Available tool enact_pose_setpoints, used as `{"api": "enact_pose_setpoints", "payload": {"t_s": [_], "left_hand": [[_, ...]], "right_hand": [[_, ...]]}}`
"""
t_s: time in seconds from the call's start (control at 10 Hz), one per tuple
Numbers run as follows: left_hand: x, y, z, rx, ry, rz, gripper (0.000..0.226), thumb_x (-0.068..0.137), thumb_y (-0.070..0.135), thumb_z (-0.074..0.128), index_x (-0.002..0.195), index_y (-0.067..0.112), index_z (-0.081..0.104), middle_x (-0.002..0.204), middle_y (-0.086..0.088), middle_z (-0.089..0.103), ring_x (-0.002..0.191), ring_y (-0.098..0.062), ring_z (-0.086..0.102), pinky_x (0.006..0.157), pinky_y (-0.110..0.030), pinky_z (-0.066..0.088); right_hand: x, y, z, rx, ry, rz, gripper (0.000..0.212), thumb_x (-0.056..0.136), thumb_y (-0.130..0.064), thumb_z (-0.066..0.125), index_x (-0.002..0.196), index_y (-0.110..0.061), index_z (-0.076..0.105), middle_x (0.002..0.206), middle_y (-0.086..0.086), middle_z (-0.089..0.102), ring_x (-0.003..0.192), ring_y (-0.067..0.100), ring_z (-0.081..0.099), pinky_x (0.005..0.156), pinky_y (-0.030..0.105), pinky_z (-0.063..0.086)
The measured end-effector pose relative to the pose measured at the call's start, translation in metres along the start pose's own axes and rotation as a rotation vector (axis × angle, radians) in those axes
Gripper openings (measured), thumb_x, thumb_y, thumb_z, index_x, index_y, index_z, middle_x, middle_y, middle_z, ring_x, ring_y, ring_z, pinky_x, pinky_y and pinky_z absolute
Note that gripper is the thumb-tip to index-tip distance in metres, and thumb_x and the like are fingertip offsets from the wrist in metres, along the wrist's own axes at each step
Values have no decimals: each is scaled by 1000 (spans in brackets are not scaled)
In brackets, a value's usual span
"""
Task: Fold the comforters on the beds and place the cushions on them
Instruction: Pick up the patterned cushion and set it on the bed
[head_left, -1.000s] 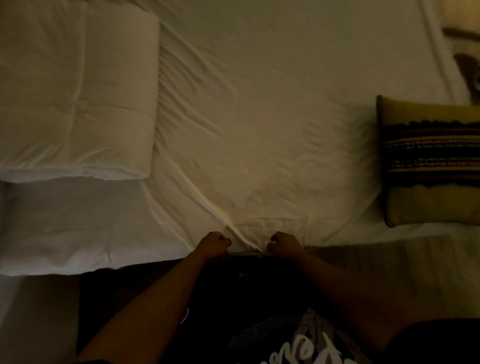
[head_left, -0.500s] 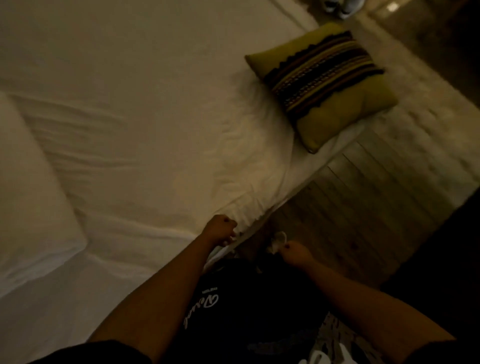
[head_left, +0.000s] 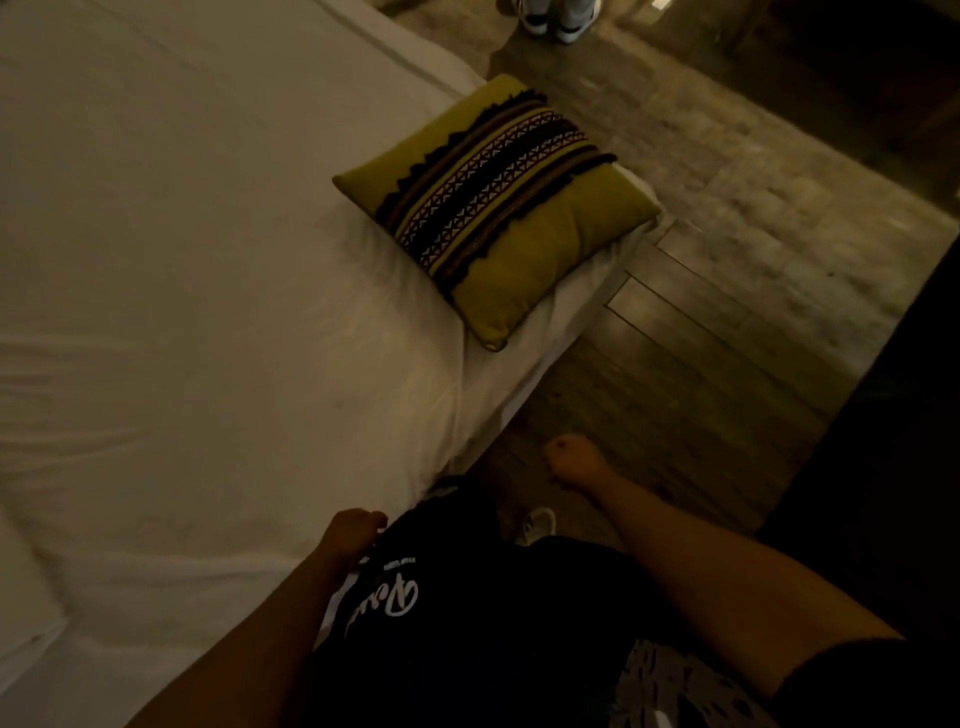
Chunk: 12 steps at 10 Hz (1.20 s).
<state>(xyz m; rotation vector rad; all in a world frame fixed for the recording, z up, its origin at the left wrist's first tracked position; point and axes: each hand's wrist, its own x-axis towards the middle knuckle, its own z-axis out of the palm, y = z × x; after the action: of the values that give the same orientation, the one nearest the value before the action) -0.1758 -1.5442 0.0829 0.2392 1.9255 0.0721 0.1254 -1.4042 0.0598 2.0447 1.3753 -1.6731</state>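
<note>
Both hands off the sheet; cushion (head_left: 498, 208) diagonal (flat).

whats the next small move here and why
Probably reach the right hand toward the green striped cushion. Neither it nor the left hand holds anything, the white bed sheet looks mostly smooth, and the cushion lies at the bed's corner beside the wooden floor, on the right hand's side.
</note>
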Motion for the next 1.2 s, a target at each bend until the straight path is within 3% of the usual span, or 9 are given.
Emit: {"api": "enact_pose_setpoints", "payload": {"t_s": [0.1,0.3,0.4,0.5,0.6,0.7,0.8,1.0,1.2], "left_hand": [[-2,18,6,-60,-43,-81,19,92,14,60,96,-4,64,91,-20,65,74,-28,58,63,-30,45],[34,118,-3,-107,-137,-71,27,94,19,57,109,-2,60,93,-20,65,78,-32,61,69,-36,50],[49,200,-14,-180,-126,17,25,94,20,58,109,1,61,95,-20,66,82,-32,63,75,-39,52],[55,253,-19,-251,-136,75,26,93,22,61,110,2,62,99,-21,66,83,-32,64,76,-40,54],[59,314,-25,-370,-141,107,26,92,22,60,109,3,63,103,-21,67,87,-34,65,81,-44,56],[59,338,-23,-458,-158,98,25,92,23,58,106,3,63,102,-21,68,90,-35,66,85,-47,56],[68,367,-19,-545,-134,21,25,93,23,57,106,3,64,102,-20,67,91,-35,66,86,-47,56],[93,396,-19,-685,51,-102,36,93,31,60,116,4,62,110,-17,64,93,-29,62,79,-42,55],[134,437,-19,-665,182,-174,75,87,58,61,142,10,44,140,-10,51,120,-29,52,90,-41,46]], "right_hand": [[25,-38,-37,101,11,-37,22,93,-23,52,73,-21,60,92,15,70,80,26,62,80,42,54],[71,-91,-107,181,42,-33,27,98,-17,48,89,0,66,82,20,64,69,30,61,61,36,50],[80,-81,-135,100,86,74,21,97,-20,49,91,-6,63,81,13,65,70,27,63,70,39,56],[85,-77,-152,-52,51,157,26,96,-22,51,108,-5,65,103,18,70,95,33,69,86,41,55],[102,-89,-184,-204,-85,174,37,102,-24,43,132,-5,55,135,12,56,124,26,56,100,33,44],[114,-107,-195,-215,-66,176,30,102,-22,43,114,-2,62,117,12,63,104,14,66,85,27,50],[161,-153,-214,30,31,186,24,96,-21,50,75,-16,60,76,8,64,66,20,67,65,32,56],[244,-254,-270,-143,141,-91,32,92,-33,50,76,-6,57,74,9,60,72,28,59,70,37,50],[329,-344,-331,-267,322,-330,28,92,-25,54,107,-2,61,105,19,63,97,33,60,84,39,48]]}}
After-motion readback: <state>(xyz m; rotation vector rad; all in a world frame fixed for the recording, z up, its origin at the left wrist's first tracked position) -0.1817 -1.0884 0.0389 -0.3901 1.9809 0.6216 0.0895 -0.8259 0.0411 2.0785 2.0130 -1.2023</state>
